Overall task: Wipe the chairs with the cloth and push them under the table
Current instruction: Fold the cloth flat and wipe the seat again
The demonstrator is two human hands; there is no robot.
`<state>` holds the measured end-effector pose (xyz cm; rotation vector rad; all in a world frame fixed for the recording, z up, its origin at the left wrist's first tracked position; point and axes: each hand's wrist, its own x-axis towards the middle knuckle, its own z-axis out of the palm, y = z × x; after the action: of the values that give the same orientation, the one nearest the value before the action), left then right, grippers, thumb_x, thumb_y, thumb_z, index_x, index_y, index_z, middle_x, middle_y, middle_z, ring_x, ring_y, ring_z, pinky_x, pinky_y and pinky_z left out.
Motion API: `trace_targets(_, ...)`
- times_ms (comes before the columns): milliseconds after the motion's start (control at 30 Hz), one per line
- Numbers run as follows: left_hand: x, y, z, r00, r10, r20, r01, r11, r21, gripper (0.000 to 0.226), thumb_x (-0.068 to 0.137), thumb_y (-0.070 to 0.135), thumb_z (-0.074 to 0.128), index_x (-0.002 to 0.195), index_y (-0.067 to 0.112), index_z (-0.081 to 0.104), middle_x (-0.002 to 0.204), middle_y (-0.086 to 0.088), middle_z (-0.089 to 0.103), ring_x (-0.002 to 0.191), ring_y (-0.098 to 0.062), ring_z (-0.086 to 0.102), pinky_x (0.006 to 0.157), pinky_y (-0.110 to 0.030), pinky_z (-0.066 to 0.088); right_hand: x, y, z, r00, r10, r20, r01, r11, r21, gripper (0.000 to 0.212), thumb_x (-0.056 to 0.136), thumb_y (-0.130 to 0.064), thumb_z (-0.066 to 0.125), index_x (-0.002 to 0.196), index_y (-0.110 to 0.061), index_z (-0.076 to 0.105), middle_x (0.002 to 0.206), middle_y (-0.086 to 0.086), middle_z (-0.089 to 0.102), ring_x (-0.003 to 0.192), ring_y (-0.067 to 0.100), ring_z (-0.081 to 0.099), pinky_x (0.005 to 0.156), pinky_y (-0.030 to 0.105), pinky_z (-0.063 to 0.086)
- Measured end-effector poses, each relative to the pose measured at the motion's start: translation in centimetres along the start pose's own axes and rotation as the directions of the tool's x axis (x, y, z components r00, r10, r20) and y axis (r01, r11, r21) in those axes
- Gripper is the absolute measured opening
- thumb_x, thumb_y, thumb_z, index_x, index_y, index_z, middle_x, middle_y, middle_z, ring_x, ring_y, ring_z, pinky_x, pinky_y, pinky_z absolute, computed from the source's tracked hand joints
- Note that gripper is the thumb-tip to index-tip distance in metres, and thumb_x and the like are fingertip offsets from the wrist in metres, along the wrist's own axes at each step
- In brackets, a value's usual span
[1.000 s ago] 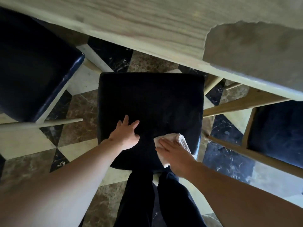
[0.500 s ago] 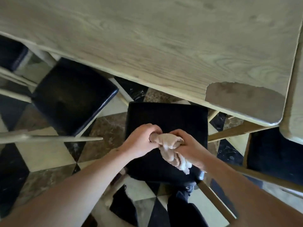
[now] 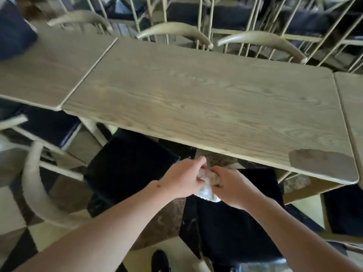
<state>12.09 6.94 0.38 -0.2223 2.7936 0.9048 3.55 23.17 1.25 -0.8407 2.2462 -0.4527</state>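
A bunched white cloth [image 3: 209, 190] is gripped between my left hand [image 3: 183, 178] and my right hand [image 3: 230, 188], which meet in the air in front of the wooden table's [image 3: 206, 99] near edge. Directly below them stands a chair with a black padded seat [image 3: 235, 222], only its far end tucked under the table. A second black-seated chair [image 3: 127, 163] stands to its left, turned at an angle, with a pale curved backrest [image 3: 33, 183].
More black-seated chairs sit at the far left [image 3: 53, 126] and far right [image 3: 343, 211]. Across the table stand several chairs with curved pale backrests [image 3: 174, 30]. Adjoining tabletops [image 3: 39, 71] flank the table. The floor is checkered marble tile [image 3: 13, 216]. My dark shoe [image 3: 160, 260] shows below.
My hands lifted off the black seat and both closed on the cloth, bunching it. The view tilted up, so more of the tabletop and the far chairs show.
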Motion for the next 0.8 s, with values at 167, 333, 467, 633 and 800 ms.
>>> trace_targets(167,1.4,-2.6,-4.0,0.994,0.072,0.083,-0.083,0.987,0.134,0.019,0.096,0.014,0.059,0.113,0.013,0.067,0.087,0.001,0.074,0.077,-0.016,0.066,0.071,-0.036,0.055,2.7,-2.3,-1.4,1.000,-0.015,0.013,0.017,0.987,-0.161,0.031,0.091,-0.013,0.045,0.117,-0.025,0.057,0.101,0.001,0.066,0.080,0.019,0.061,0.068,0.036,0.052)
trace_targets(333,5.5,-5.0,-6.4,0.995,0.092,0.048,-0.099,0.978,0.186,0.011,0.095,0.006,0.059,0.091,0.012,0.066,0.071,0.011,0.060,0.063,-0.009,0.058,0.055,-0.012,0.037,8.7,-3.1,-3.7,0.999,-0.039,-0.005,0.038,0.991,-0.125,0.019,0.094,-0.010,0.043,0.090,-0.022,0.057,0.079,-0.003,0.061,0.066,0.016,0.056,0.053,0.029,0.040)
trace_targets(467,10.4,-6.8,-8.7,0.995,0.101,0.006,-0.100,0.968,0.229,0.016,0.091,0.000,0.058,0.086,0.015,0.060,0.068,0.012,0.053,0.060,-0.002,0.053,0.051,-0.013,0.036,13.7,-3.8,-6.5,0.999,-0.028,-0.034,0.023,0.991,-0.129,0.015,0.090,-0.009,0.050,0.086,-0.019,0.060,0.080,0.001,0.064,0.071,0.020,0.060,0.058,0.032,0.046)
trace_targets(633,15.4,-8.5,-11.2,0.987,0.147,-0.067,-0.128,0.964,0.231,0.023,0.088,-0.003,0.060,0.104,0.011,0.066,0.083,0.002,0.067,0.069,-0.012,0.064,0.054,-0.019,0.043,18.2,-4.5,-8.9,0.970,-0.007,-0.241,-0.045,0.977,-0.210,0.022,0.090,-0.007,0.046,0.092,-0.023,0.061,0.090,0.001,0.067,0.074,0.021,0.061,0.056,0.032,0.045)
trace_targets(800,16.8,-10.9,-9.6,0.880,0.360,-0.310,-0.194,0.868,0.458,0.043,0.068,-0.009,0.075,0.105,0.002,0.057,0.105,-0.017,0.064,0.092,-0.038,0.065,0.070,-0.043,0.051,19.7,-3.9,-5.0,0.754,-0.258,-0.603,-0.011,0.914,-0.405,0.048,0.090,-0.002,0.047,0.138,-0.009,0.053,0.145,0.011,0.053,0.134,0.031,0.047,0.111,0.045,0.036)
